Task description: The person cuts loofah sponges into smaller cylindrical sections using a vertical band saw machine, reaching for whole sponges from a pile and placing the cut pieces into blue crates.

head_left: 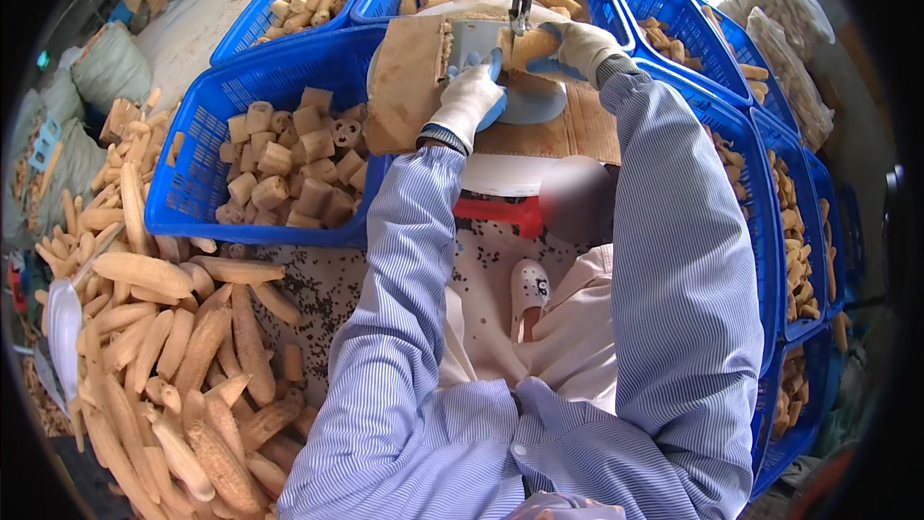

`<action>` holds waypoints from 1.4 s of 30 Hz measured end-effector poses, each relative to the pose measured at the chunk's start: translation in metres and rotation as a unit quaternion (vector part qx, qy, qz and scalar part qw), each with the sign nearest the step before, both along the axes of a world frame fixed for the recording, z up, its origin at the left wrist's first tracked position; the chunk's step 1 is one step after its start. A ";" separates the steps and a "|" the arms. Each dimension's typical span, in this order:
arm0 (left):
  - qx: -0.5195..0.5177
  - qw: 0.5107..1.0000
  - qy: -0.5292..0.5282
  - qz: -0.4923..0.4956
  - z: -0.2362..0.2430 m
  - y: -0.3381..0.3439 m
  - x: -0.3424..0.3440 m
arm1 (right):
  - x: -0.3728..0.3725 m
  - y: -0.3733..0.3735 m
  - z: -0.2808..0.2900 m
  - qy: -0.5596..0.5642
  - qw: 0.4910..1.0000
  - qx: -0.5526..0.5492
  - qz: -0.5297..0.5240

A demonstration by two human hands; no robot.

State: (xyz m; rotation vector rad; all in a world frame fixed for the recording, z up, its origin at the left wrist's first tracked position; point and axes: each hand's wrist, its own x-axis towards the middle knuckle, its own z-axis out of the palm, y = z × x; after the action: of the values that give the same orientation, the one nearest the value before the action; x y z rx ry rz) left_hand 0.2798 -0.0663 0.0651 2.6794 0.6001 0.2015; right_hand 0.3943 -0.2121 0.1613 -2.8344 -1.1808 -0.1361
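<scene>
Loofah chunk [528,48], partly hidden by right hand [580,50] grasping it, left hand [472,96] nearby, its hold unclear

The left glove [470,101] and the right glove [580,48] are white with bright blue on the fingers. The shirt [679,193] has fine blue and white stripes; the trousers [582,327] are cream, the shoe [526,285] white with dark spots. The block [532,46] at the right glove is tan, the cardboard [399,77] brown, the plate [534,104] blue-grey. The crate [195,140] is deep blue, its chunks [294,149] pale beige. The long gourds [173,366] run from straw to golden brown. Black specks dot the pale floor [313,289].
</scene>
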 end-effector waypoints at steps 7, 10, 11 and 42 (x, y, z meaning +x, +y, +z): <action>-0.085 0.990 -0.113 0.016 0.023 -0.034 -0.040 | 0.018 -0.012 -0.026 0.004 0.999 -0.053 0.009; -0.256 0.935 -0.247 0.015 0.003 -0.047 -0.065 | -0.043 -0.049 0.006 0.204 0.977 -0.041 0.048; -0.240 0.938 -0.250 0.012 0.010 -0.057 -0.076 | -0.056 -0.071 0.011 0.213 0.974 -0.009 0.080; -0.568 0.779 -0.069 -0.257 0.044 -0.196 -0.123 | -0.171 -0.258 0.012 0.037 0.999 -0.035 0.021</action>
State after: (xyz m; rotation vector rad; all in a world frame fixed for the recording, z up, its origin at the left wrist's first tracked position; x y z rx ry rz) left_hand 0.1565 -0.2623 0.1087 1.5086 -0.1144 -0.1082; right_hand 0.2234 -0.4698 0.1736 -2.8452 -1.2518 0.0115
